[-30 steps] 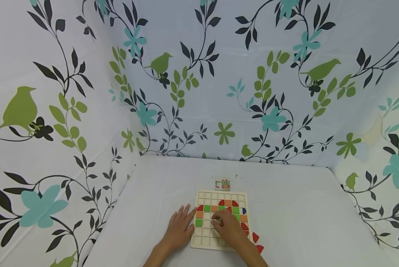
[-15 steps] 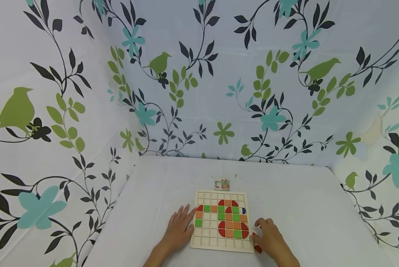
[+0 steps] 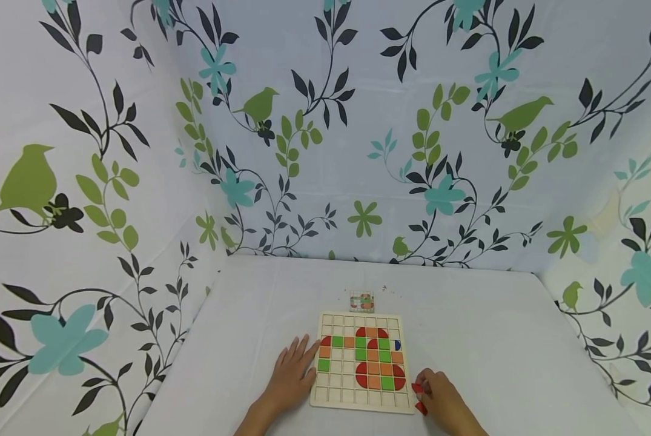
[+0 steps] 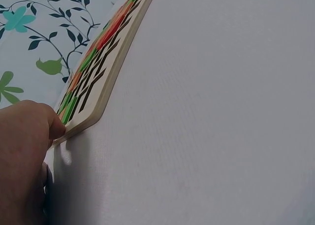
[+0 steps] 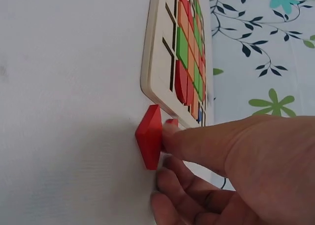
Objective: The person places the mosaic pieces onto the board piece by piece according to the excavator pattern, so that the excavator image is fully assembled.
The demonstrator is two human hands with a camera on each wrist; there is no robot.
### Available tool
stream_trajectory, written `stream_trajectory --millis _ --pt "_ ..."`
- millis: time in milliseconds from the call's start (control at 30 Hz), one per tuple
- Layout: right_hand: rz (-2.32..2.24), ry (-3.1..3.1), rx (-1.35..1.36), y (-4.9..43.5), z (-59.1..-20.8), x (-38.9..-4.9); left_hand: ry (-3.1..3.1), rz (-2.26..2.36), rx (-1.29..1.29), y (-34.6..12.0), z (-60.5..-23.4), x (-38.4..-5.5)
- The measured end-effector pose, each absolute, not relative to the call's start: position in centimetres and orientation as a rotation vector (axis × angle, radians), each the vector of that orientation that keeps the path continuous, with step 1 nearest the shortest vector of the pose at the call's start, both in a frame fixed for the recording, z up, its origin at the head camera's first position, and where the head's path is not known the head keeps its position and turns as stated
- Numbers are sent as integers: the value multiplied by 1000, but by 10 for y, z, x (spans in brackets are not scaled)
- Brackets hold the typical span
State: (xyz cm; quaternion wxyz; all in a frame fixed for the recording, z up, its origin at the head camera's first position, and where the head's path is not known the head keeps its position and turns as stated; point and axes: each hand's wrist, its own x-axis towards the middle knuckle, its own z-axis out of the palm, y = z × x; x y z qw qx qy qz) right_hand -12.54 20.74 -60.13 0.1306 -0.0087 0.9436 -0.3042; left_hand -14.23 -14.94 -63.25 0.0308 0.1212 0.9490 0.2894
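Observation:
A wooden grid board (image 3: 352,396) lies on the white table, with red, orange and green tiles and one blue half-round piece (image 3: 398,345) in its cells. My left hand (image 3: 290,378) lies with fingers extended on the table, touching the board's left edge. Beyond the right edge, my right hand (image 3: 439,396) has its thumb and fingers at a red quarter-round piece (image 3: 417,388), pinching it. In the right wrist view the thumb partly covers this piece. A second red piece (image 5: 150,138) rests on the table nearer the camera, just beside the thumb.
A small pattern card (image 3: 361,301) lies behind the board, showing coloured shapes. The white tabletop (image 3: 494,339) runs back to a hanging cloth (image 3: 330,151) printed with birds, leaves and flowers. That cloth also rises on both sides.
My right hand went from over the board's middle to the red pieces at the right, and its fingers have closed on one. A red quarter-round tile now shows uncovered on the board. My left hand stayed.

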Motion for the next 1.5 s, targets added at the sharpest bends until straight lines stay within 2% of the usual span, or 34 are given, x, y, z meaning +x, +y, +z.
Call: stream_trajectory --millis 567,1033,1500 --pt "-877 2892 35 205 -609 -131 2923 871 364 -150 -634 -143" --pt "-887 2836 218 215 -609 -140 2919 885 368 -150 -635 -144" --pt "-896 2913 122 205 -613 -143 2928 888 383 -152 -638 -145"
